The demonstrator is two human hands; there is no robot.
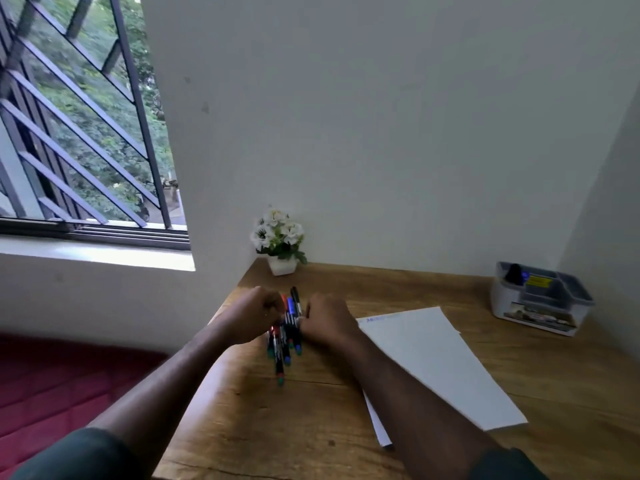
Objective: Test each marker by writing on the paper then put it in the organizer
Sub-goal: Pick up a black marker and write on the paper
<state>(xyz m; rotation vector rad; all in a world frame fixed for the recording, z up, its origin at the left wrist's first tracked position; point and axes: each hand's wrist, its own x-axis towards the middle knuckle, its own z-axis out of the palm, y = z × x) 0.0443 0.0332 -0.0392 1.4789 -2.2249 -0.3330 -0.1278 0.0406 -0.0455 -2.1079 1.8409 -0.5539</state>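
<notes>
On the wooden desk, white paper lies just right of the markers. The left hand and right hand flank that bundle, fingers curled in against it; whether they truly grip it cannot be told. Beyond the markers stands a potted white flower. Far right of the markers sits the grey organizer.
</notes>
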